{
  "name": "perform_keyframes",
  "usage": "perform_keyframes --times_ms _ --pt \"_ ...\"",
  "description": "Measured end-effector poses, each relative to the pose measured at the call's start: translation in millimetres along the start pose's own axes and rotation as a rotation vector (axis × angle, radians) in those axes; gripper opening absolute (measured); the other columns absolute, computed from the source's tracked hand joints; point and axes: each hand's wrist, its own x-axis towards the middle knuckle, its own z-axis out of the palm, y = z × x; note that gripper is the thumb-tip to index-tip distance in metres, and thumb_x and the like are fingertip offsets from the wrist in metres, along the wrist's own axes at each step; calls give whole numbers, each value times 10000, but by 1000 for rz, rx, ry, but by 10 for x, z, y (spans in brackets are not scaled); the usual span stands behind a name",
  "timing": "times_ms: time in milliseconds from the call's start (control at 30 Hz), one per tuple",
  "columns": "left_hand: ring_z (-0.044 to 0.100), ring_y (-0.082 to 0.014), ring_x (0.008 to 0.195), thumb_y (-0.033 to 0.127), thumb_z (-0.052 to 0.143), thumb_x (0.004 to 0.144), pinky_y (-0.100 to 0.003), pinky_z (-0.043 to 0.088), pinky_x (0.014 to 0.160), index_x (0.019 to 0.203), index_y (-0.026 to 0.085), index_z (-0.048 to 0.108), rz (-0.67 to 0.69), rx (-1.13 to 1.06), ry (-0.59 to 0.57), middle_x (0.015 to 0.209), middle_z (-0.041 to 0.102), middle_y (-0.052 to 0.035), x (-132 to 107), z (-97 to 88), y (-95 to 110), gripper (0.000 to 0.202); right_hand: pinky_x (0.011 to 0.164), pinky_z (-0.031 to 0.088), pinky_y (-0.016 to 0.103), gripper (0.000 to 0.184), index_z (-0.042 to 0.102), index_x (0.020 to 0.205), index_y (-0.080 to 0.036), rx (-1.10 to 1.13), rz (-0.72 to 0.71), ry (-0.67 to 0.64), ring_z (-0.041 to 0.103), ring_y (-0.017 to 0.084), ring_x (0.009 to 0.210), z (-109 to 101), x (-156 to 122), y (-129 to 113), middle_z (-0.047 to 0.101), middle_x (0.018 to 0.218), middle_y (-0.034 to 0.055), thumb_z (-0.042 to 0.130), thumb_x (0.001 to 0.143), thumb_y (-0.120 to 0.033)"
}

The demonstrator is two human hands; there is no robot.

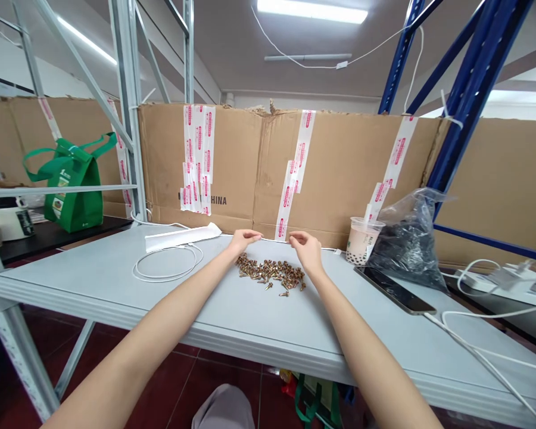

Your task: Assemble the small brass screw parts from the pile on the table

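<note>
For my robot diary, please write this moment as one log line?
left hand: beyond the heap | right hand: beyond the heap | gold-coloured screws: loose heap | pale grey shelf: under them

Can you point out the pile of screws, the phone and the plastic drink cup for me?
Pile of gold-coloured screws [270, 274]: head view, middle of the pile.
Smartphone [393, 289]: head view, dark screen.
Plastic drink cup [361, 244]: head view, side wall.
</note>
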Motion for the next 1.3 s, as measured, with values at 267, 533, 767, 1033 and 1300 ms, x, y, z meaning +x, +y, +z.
perform_keyframes --times_ms 267,533,767,1033,1300 --pt "583 -184 850 323 713 544 -313 389 837 816 141 660 -39 -234 -212 877 663 -80 -135 318 116 332 633 493 272 285 622 872 -122 390 -58 -154 627 177 765 83 -46 -147 654 906 101 552 691 -331" --pt "560 -182 811 331 727 508 -326 362 809 750 138 656 -116 -208 18 805 661 -76 -164 243 249 318 743 496 326 236 640 777 -131 537 28 -238 631 194 780 181 -64 18 675 785 83 652 609 -298" --pt "560 -174 786 259 710 530 -323 364 808 779 141 667 -93 -266 0 794 663 -66 -248 358 241 279 727 509 346 216 637 762 -145 370 -14 -157 640 203 735 172 -18 122 675 755 74 642 616 -305" --pt "567 -170 778 246 718 529 -321 366 824 730 130 675 -138 -272 53 780 666 -71 -237 354 264 236 719 511 325 163 644 754 -144 170 -128 -139 644 196 718 110 -30 31 677 732 69 596 642 -253" --pt "571 -167 768 259 723 522 -325 367 835 685 133 673 -123 -271 54 749 666 -63 -261 342 266 212 702 515 295 153 638 757 -139 105 -175 -176 643 174 699 122 -57 17 674 718 62 580 658 -242"
